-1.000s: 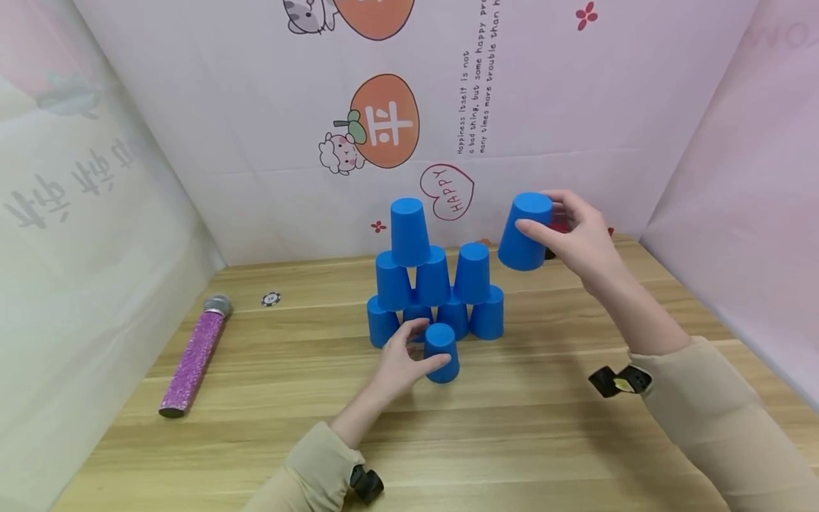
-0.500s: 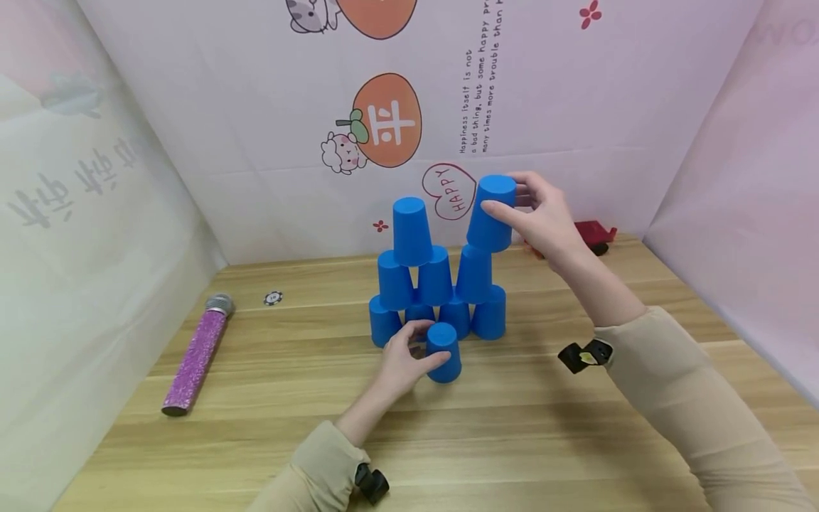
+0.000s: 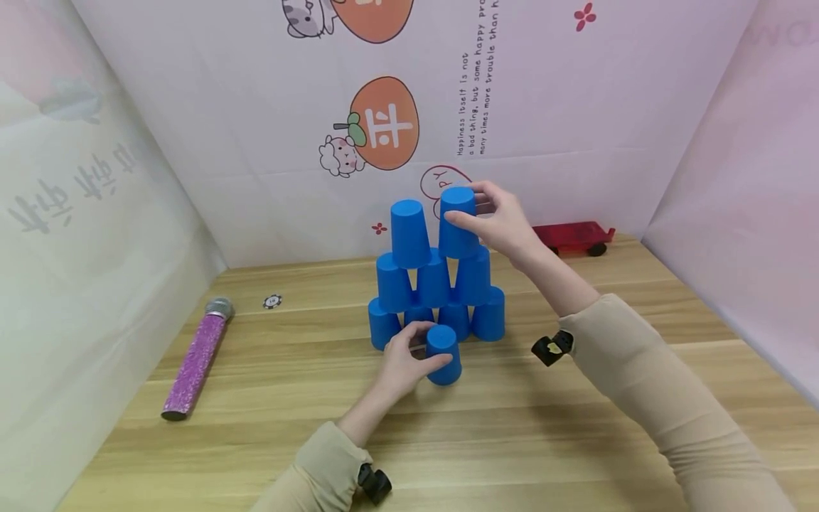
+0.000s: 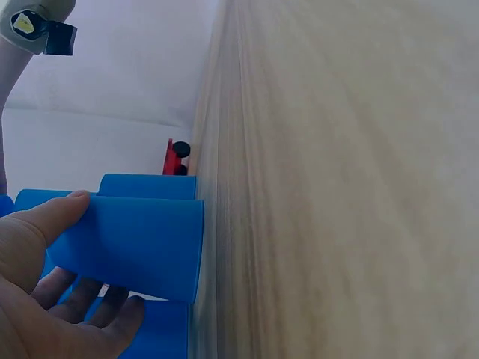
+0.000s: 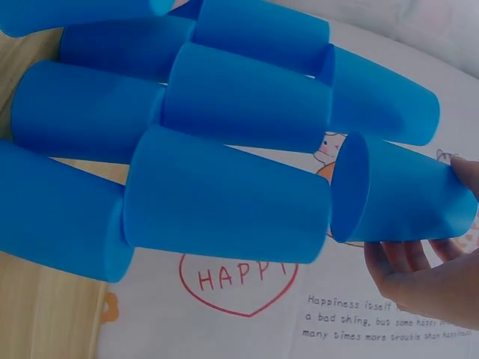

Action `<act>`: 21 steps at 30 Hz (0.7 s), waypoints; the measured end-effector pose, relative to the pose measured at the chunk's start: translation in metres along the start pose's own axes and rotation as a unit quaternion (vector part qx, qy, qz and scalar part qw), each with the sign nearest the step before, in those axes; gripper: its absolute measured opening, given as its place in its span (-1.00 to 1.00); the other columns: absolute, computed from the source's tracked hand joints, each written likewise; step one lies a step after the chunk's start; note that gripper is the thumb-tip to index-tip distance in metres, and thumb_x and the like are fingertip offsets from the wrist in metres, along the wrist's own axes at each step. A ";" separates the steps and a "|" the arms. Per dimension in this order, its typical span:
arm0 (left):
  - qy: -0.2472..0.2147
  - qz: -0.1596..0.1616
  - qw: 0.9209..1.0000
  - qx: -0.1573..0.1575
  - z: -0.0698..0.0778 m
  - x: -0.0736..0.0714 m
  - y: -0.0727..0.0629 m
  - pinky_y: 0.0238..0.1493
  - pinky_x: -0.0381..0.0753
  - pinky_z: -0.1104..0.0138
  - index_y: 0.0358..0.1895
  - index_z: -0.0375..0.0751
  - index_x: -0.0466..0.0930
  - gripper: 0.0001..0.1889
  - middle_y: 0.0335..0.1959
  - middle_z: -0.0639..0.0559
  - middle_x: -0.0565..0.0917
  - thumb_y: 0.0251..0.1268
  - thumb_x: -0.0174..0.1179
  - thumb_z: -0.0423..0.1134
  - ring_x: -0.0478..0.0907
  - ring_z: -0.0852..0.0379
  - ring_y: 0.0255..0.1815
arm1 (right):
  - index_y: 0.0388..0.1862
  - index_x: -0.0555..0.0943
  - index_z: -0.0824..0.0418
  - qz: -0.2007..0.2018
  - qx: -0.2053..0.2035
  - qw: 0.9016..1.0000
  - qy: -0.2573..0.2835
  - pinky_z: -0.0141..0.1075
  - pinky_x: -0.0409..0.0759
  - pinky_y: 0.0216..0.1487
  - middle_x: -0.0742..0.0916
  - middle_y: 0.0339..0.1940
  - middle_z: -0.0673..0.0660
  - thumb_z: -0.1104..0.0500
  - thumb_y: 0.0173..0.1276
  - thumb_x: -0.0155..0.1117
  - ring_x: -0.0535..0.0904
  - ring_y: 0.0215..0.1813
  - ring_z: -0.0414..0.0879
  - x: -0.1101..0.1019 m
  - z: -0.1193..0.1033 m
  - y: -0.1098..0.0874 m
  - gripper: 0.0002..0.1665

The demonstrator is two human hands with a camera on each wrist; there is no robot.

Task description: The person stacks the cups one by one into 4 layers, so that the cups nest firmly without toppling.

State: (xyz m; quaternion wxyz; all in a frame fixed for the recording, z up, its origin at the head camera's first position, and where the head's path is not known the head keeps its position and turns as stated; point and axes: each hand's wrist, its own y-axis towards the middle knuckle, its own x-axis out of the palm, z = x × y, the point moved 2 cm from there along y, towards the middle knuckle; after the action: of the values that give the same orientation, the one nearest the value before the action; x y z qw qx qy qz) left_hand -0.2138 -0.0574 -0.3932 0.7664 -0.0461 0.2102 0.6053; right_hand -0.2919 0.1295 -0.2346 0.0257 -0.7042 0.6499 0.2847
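Upside-down blue cups form a stack: a bottom row (image 3: 489,314), three second-row cups (image 3: 473,279), and one third-level cup (image 3: 410,235) at the left. My right hand (image 3: 502,217) holds another upside-down blue cup (image 3: 458,224) between thumb and fingers, beside that third-level cup. In the right wrist view, the held cup (image 5: 408,191) has its rim very close to a second-row cup (image 5: 232,198); whether they touch, I cannot tell. My left hand (image 3: 404,361) grips a blue cup (image 3: 443,355) standing upside down before the bottom row, thumb (image 4: 63,217) on its side.
A glittery purple microphone (image 3: 197,359) lies at the left of the wooden table (image 3: 512,441). A small round chip (image 3: 272,301) lies behind it. A red toy vehicle (image 3: 576,237) stands at the back right, near the printed wall cloth (image 3: 256,142).
My right hand has carried its cup leftward from right of the stack, rising and then lowering over the second row. The left hand stays on the front cup.
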 end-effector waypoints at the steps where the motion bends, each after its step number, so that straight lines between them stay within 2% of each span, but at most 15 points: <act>1: -0.004 -0.001 1.000 0.000 0.000 0.000 0.000 0.18 0.53 0.00 0.16 -0.20 0.42 -0.49 0.14 -0.17 0.54 0.14 0.33 -0.16 0.51 -0.13 0.16 | 0.30 0.35 0.07 -0.004 0.001 1.000 -0.001 0.17 0.51 0.13 0.52 0.24 0.20 -0.12 0.22 0.29 0.45 0.21 0.10 0.002 0.001 0.001 -0.29; 2: -0.007 -0.002 1.000 -0.001 0.005 -0.002 -0.002 0.17 0.52 -0.01 0.15 -0.23 0.42 -0.50 0.14 -0.20 0.54 0.15 0.32 -0.19 0.51 -0.15 0.16 | 0.30 0.35 0.08 -0.007 0.001 1.000 -0.002 0.16 0.52 0.12 0.52 0.24 0.20 -0.11 0.22 0.29 0.45 0.21 0.10 0.005 0.001 0.001 -0.29; 5: -0.011 -0.006 1.000 -0.004 0.005 -0.002 -0.002 0.17 0.53 0.00 0.15 -0.22 0.42 -0.50 0.13 -0.18 0.54 0.14 0.32 -0.20 0.51 -0.14 0.15 | 0.30 0.34 0.10 -0.011 0.000 1.000 -0.007 0.18 0.47 0.18 0.52 0.24 0.22 -0.10 0.23 0.29 0.45 0.22 0.11 0.009 0.004 0.002 -0.29; 8: -0.009 -0.008 1.000 -0.005 0.004 -0.002 -0.001 0.17 0.53 0.00 0.14 -0.21 0.43 -0.51 0.12 -0.18 0.54 0.14 0.33 -0.20 0.52 -0.14 0.14 | 0.30 0.34 0.10 -0.011 0.001 1.000 -0.008 0.21 0.41 0.21 0.53 0.24 0.22 -0.10 0.23 0.29 0.45 0.22 0.12 0.011 0.006 0.003 -0.29; 9: -0.008 -0.008 1.000 -0.005 -0.002 -0.002 0.001 0.17 0.54 0.02 0.14 -0.18 0.43 -0.50 0.12 -0.15 0.55 0.13 0.34 -0.17 0.52 -0.11 0.14 | 0.30 0.34 0.10 -0.012 0.002 1.000 -0.007 0.22 0.40 0.22 0.52 0.24 0.22 -0.10 0.23 0.29 0.45 0.23 0.13 0.011 0.007 0.004 -0.29; 21: -0.020 -0.009 1.000 -0.017 -0.001 -0.001 0.001 0.18 0.51 -0.02 0.17 -0.21 0.40 -0.47 0.16 -0.19 0.52 0.13 0.34 -0.20 0.49 -0.16 0.17 | 0.30 0.32 0.11 -0.012 0.003 1.000 -0.003 0.24 0.38 0.23 0.52 0.24 0.23 -0.10 0.25 0.27 0.45 0.23 0.13 0.012 0.011 0.003 -0.30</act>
State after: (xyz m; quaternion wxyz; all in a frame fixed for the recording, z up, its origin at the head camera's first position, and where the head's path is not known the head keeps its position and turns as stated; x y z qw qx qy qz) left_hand -0.2157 -0.0588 -0.3935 0.7746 -0.0489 0.1846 0.6029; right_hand -0.2993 0.1224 -0.2480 0.0329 -0.7111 0.6422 0.2843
